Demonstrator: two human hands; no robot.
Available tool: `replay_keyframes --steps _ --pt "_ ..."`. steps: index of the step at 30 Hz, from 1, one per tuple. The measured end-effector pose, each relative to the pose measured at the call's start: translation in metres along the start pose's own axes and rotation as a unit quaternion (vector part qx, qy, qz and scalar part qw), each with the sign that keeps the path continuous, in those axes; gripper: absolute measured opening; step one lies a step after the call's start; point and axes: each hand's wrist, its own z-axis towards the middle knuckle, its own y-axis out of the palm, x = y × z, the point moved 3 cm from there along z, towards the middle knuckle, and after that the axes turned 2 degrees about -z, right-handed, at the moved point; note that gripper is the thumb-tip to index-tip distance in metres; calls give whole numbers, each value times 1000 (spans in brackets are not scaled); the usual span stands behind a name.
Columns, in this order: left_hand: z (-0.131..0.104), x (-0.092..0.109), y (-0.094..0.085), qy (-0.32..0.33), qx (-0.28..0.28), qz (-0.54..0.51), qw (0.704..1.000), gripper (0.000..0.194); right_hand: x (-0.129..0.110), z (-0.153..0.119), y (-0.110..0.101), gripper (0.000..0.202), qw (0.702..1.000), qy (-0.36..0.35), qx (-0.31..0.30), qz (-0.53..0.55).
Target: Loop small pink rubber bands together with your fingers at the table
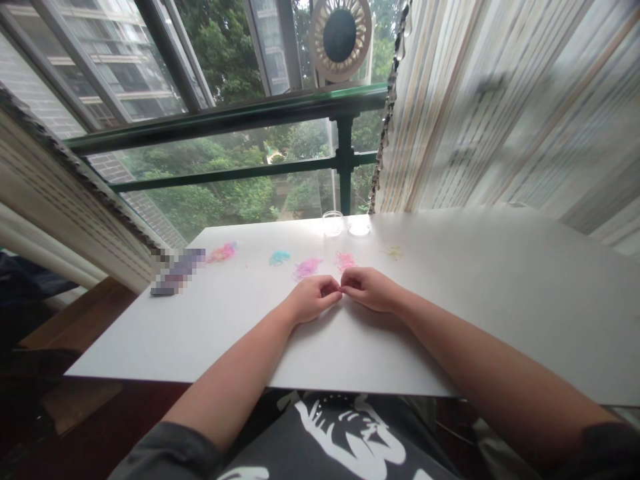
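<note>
My left hand [313,298] and my right hand [369,289] meet just above the white table, fingertips pinched together and touching. Whatever lies between the fingertips is too small to make out. Right behind the hands are a pink pile [345,260] and a purple pile [307,268] of thin, small pieces that look like rubber bands. Similar piles lie farther off: a blue one [279,257], a mixed pink, yellow and purple one [223,252] at the left, and a sparse yellow one [395,251] to the right.
Two clear round containers [333,225] [359,226] stand at the back edge of the white table [220,333]. A pixelated, dark flat object [179,272] rests at the left edge. Beyond are a green railing [225,120], a window and a round fan-like object [340,37]. Striped curtains [475,100] hang on both sides.
</note>
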Motion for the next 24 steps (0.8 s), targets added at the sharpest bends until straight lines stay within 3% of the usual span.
replay_keyframes --steps 24 --pt "-1 0 -1 5 -3 -8 1000 21 -1 1 -1 4 1000 -2 0 -5"
